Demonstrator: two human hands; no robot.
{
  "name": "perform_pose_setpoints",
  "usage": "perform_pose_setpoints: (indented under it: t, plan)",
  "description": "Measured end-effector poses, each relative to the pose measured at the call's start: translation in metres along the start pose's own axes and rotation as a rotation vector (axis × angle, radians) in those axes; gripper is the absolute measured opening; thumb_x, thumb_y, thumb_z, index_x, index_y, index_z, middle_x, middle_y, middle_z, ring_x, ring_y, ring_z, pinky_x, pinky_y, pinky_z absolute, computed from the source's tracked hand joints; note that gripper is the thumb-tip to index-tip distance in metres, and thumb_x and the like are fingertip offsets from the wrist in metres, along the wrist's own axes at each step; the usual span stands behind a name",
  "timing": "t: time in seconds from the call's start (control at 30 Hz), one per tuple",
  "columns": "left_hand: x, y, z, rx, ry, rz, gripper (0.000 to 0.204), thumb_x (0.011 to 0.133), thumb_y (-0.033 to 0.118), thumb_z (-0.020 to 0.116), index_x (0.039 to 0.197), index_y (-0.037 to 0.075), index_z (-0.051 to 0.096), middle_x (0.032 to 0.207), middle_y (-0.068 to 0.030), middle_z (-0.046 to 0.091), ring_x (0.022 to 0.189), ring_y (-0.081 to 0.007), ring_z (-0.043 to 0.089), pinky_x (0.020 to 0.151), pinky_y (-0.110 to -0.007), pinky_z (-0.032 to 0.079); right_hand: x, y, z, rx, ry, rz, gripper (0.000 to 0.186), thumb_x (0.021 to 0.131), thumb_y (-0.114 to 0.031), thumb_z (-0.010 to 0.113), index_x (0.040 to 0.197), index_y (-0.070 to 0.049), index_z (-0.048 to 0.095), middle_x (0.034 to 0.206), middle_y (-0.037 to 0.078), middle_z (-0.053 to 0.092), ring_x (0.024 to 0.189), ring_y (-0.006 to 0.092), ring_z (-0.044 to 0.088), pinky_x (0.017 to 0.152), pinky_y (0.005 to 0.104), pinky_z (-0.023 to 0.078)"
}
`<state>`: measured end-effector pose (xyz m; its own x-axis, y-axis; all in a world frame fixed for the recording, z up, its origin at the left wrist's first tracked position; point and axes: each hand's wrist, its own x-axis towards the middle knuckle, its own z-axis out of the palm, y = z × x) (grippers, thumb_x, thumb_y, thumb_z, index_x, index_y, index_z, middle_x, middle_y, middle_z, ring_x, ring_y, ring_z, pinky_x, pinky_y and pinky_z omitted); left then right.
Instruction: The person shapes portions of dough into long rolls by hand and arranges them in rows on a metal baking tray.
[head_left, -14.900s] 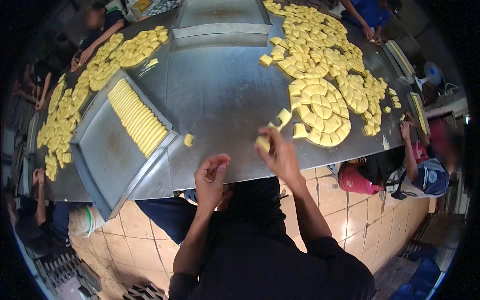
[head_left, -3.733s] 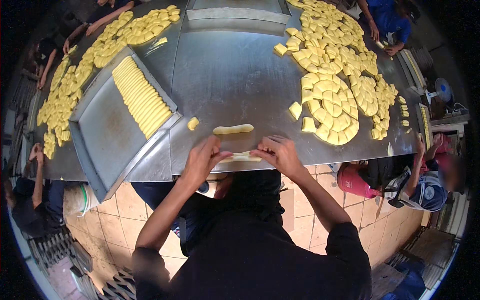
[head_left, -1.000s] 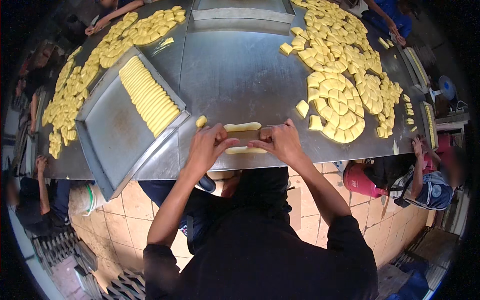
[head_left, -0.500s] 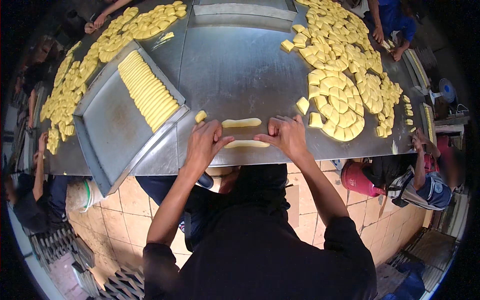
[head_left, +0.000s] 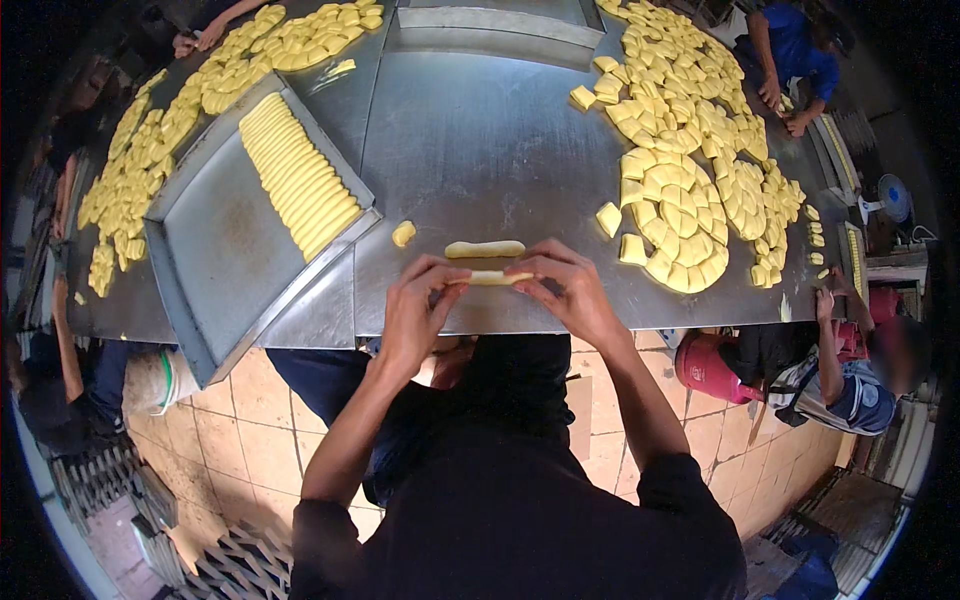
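Both my hands pinch a yellow dough stick [head_left: 487,277] by its ends, just above the near part of the metal table [head_left: 480,140]. My left hand [head_left: 420,305] closes thumb and fingers on its left end, and my right hand [head_left: 565,290] does so on its right end. A second dough stick [head_left: 485,249] lies on the table just beyond. One small dough piece [head_left: 403,234] sits left of it, near the corner of a metal tray [head_left: 205,240]. Inside that tray, a row of dough sticks [head_left: 300,180] lies side by side along its right part.
Cut dough pieces [head_left: 680,200] spread over the table's right side, with more dough pieces [head_left: 150,170] at the left. Another metal tray [head_left: 490,30] stands at the far edge. Other people work around the table, one in a blue shirt [head_left: 795,45]. A red bucket [head_left: 705,370] stands on the floor.
My hands have come closer together and taken hold of the nearer dough stick by its ends. It is now lifted off the table. The farther stick stays put.
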<state>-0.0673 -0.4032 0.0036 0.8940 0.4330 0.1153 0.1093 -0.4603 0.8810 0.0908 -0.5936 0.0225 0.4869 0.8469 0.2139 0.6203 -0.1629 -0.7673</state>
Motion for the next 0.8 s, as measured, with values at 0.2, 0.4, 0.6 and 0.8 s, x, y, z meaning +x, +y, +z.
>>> perform_pose_setpoints:
  t: [0.2, 0.4, 0.6, 0.8]
  plan:
    - [0.014, -0.019, 0.010, 0.125, 0.054, 0.074, 0.028, 0.087, -0.006, 0.073, 0.114, 0.002, 0.071, 0.112, -0.0144, 0.063, 0.089, -0.0273, 0.065, 0.072, -0.037, 0.053, 0.006, 0.017, 0.026, -0.051, 0.124, 0.130, 0.029, 0.085, 0.001, 0.078, 0.113, -0.005, 0.073, 0.121, 0.014, 0.060, 0.100, 0.0318, 0.066, 0.080, 0.0408, 0.056]
    - [0.018, -0.009, 0.010, 0.035, 0.112, 0.102, 0.046, 0.090, -0.003, 0.072, 0.134, 0.005, 0.064, 0.126, -0.0163, 0.057, 0.086, -0.0276, 0.066, 0.075, -0.035, 0.054, 0.011, 0.000, 0.022, -0.089, 0.140, 0.078, 0.044, 0.087, 0.001, 0.076, 0.130, -0.007, 0.068, 0.122, 0.013, 0.058, 0.110, 0.0319, 0.062, 0.092, 0.0424, 0.054]
    - [0.043, -0.015, -0.008, 0.213, -0.128, 0.130, 0.036, 0.088, 0.003, 0.077, 0.124, 0.001, 0.071, 0.113, -0.0147, 0.064, 0.085, -0.0283, 0.068, 0.076, -0.037, 0.054, 0.038, 0.008, -0.002, -0.316, -0.139, -0.010, 0.048, 0.087, -0.007, 0.074, 0.134, -0.004, 0.066, 0.120, 0.015, 0.063, 0.114, 0.0373, 0.062, 0.097, 0.0441, 0.052]
    - [0.041, -0.010, -0.021, 0.232, -0.090, 0.141, 0.036, 0.083, -0.005, 0.077, 0.119, -0.001, 0.073, 0.110, -0.0161, 0.070, 0.085, -0.0307, 0.071, 0.076, -0.041, 0.055, 0.030, 0.027, -0.006, -0.322, -0.120, -0.090, 0.045, 0.088, -0.009, 0.073, 0.132, -0.005, 0.068, 0.118, 0.015, 0.067, 0.110, 0.0353, 0.064, 0.096, 0.0423, 0.053]
